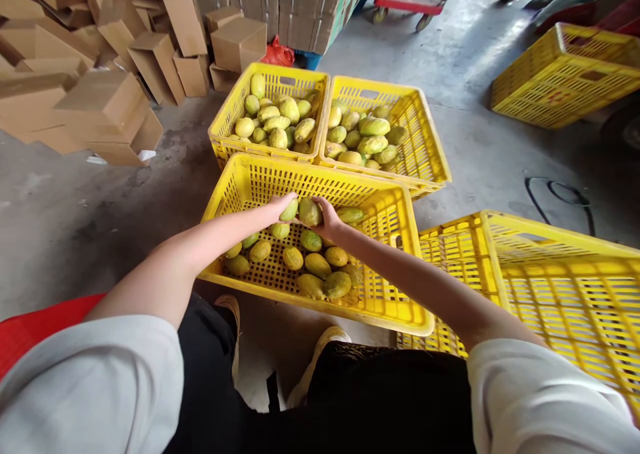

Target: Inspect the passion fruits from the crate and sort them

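Both my arms reach over the near yellow crate, which holds loose yellow-green fruits that look like papayas. In my left hand is a green-yellow papaya, gripped with the fingers curled round its far side. A darker green papaya sits in my right hand, close beside the first. Under and around the hands, more papayas lie on the perforated crate floor. One long green papaya rests just right of my right hand.
Two yellow crates with papayas, a left one and a right one, adjoin the near crate's far side. Another yellow crate stands at right, and one more farther back. Cardboard boxes pile up left; a red trolley stands behind.
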The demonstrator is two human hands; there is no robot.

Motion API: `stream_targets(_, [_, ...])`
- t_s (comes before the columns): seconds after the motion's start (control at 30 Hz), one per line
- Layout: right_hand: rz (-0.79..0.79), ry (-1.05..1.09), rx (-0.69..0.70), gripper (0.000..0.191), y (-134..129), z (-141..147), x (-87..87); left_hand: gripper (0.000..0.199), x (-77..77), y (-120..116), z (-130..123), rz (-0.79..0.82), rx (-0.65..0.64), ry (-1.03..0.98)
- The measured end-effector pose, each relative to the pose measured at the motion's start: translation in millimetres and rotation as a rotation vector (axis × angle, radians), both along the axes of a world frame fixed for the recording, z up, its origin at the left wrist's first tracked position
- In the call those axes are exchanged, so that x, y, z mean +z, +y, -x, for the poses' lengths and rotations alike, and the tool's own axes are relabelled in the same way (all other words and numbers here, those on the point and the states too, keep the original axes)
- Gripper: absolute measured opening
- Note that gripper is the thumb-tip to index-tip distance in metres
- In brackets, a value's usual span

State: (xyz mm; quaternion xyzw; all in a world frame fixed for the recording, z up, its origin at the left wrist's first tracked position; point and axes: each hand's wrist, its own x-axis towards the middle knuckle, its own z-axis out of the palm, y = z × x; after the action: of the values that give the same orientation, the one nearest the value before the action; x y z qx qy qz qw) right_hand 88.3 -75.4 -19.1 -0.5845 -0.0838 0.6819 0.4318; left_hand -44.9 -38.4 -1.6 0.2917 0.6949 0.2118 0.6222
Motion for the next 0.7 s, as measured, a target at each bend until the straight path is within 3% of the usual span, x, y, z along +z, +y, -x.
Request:
stream_targets(0.4, [0.07, -0.034, -0.057, 0.02, -3.0, -5.5, -6.4, 0.024, -10.9, 8.0, 0.1, 0.022, 0.007, -0.004])
stream_targets(0.7, [-0.03, -0.014, 0.015, 0.016, -5.3, 2.9, -2.1, 0.027, -1.2, 3.9, 2.8, 0.046, 0.0, -0.031])
